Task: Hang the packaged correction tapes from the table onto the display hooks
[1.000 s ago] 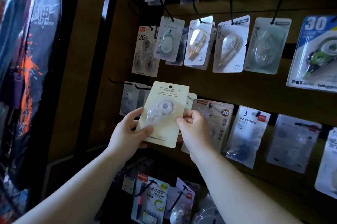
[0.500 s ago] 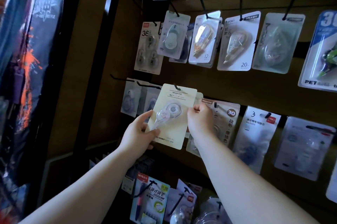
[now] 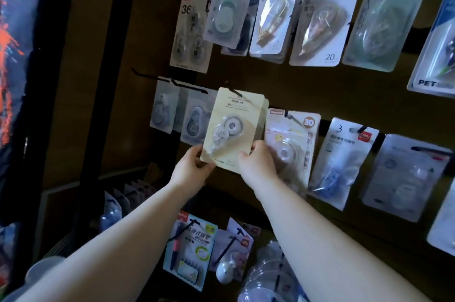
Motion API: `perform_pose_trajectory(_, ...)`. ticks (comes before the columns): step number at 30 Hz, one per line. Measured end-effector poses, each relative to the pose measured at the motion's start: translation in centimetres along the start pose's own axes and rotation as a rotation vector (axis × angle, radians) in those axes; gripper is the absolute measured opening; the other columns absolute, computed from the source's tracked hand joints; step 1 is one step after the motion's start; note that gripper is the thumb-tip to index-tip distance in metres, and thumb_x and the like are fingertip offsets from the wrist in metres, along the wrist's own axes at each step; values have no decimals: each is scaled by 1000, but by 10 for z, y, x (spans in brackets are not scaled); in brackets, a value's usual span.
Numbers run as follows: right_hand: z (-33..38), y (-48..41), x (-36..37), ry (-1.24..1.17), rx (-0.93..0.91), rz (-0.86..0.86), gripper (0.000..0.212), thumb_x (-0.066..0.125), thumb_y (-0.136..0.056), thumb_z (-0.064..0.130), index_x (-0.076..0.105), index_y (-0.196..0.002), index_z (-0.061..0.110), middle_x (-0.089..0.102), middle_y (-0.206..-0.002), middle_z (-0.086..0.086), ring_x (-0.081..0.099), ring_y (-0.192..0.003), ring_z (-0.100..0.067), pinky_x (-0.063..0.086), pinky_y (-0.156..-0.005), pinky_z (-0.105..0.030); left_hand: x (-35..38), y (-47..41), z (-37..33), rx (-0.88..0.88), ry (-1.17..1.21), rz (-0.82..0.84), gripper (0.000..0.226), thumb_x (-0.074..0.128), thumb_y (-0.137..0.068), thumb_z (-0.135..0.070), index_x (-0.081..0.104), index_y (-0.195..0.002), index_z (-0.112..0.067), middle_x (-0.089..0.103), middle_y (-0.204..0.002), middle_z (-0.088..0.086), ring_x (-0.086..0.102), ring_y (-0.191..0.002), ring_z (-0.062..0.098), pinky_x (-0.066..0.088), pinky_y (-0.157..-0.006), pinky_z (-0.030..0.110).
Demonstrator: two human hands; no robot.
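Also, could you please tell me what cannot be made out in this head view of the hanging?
1. Head view: whether the black wire hook passes through the hole of the cream cardboard correction-tape pack; blurred.
2. Head view: that pack's lower corners; covered by the left hand and right hand.
3. Head view: the blue-and-white blister pack; cut off by the right edge.

Single head cam, wide-angle, up close to the display board (image 3: 320, 90).
Faces forward at the board, near enough to touch; forearms enter from the bottom edge, left hand (image 3: 190, 171) and right hand (image 3: 256, 166) meet on a pack (image 3: 234, 129) near frame centre. Rows slope down to the right.
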State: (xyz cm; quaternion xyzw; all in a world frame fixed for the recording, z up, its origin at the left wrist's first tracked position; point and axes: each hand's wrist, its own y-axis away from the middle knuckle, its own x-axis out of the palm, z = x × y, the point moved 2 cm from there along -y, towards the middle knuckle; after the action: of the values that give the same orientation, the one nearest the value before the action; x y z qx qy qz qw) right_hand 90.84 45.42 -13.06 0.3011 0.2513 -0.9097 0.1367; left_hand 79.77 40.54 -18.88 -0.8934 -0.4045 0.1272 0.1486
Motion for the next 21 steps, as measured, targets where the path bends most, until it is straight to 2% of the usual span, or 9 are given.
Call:
perform_pose_trajectory(2, -12, 11, 4, -19, 14, 82, 35, 43, -93, 21, 41, -125, 5, 48, -132, -14, 48, -116, -29, 39, -87, -29, 0, 10, 11, -58, -25, -25, 55, 56, -89, -17, 35, -140, -15, 55, -89, -2, 56, -73, 15, 47, -60, 23)
perform_pose_trajectory(5, -31, 30, 6, -41, 25, 177, 38, 45, -94, 25, 39, -129, 10, 52, -125, -7, 49, -106, -21, 33, -78, -22, -8, 36, 26, -109, -81, -33, 46, 55, -90, -18, 43, -134, -11, 53, -76, -8, 58, -73, 19, 48, -61, 25)
perform_pose_trajectory(9, -58, 63, 4, -100, 23, 244, 28, 47, -93, 22, 49, -119, 11, 52, -86, 6, 52, -90, -15, 40, -71, -22, -15, 85, 45, -156, -74, 1, 25, 55, -90, -14, 58, -113, -7, 61, -78, 2, 60, -69, 19, 52, -78, 38)
perform_pose_trajectory(11, -72, 82, 2, -113, 0, 228, 11, 48, -91, 17, 58, -95, 17, 57, -83, 2, 57, -83, -18, 47, -69, -27, -12, 115, 56, -172, -31, 31, 12, 53, -90, -10, 61, -99, -7, 59, -69, 0, 59, -58, 13, 53, -69, 31)
perform_pose_trajectory(12, -79, 94, 0, -114, -14, 213, 16, 48, -90, 14, 57, -80, 23, 62, -86, -3, 61, -86, -23, 50, -76, -31, -8, 131, 60, -176, -18, 54, 8, 53, -90, -9, 60, -90, -9, 59, -66, -1, 58, -51, 7, 51, -59, 22)
perform_pose_trajectory(14, -97, 120, -5, -129, -20, 222, 29, 50, -89, 12, 50, -66, 30, 69, -94, -8, 64, -94, -26, 50, -88, -36, 3, 160, 71, -196, -4, 111, 18, 52, -90, -6, 58, -76, -16, 58, -62, 0, 54, -38, -2, 43, -44, 10)
perform_pose_trajectory(17, -135, 162, -11, -150, 3, 348, 31, 49, -90, 10, 49, -66, 30, 65, -79, 5, 62, -87, -15, 49, -87, -31, 24, 192, 95, -223, -8, 193, 29, 52, -89, -1, 57, -68, -20, 60, -53, -3, 51, -34, -3, 40, -41, 9)
perform_pose_trajectory(19, -167, 187, -10, -214, 75, 429, 34, 46, -91, 3, 49, -67, 28, 60, -72, 5, 58, -75, -12, 51, -78, -26, 37, 207, 116, -248, -40, 217, 31, 53, -89, -2, 58, -67, -24, 62, -42, -6, 51, -36, -3, 43, -45, 15)
perform_pose_trajectory(21, -214, 217, -6, -235, 211, 503, 36, 43, -92, -1, 48, -67, 25, 56, -68, 6, 53, -66, -7, 46, -67, -15, 59, 224, 137, -284, -77, 273, 30, 55, -88, -5, 58, -67, -26, 62, -42, -17, 52, -36, -4, 41, -44, 13)
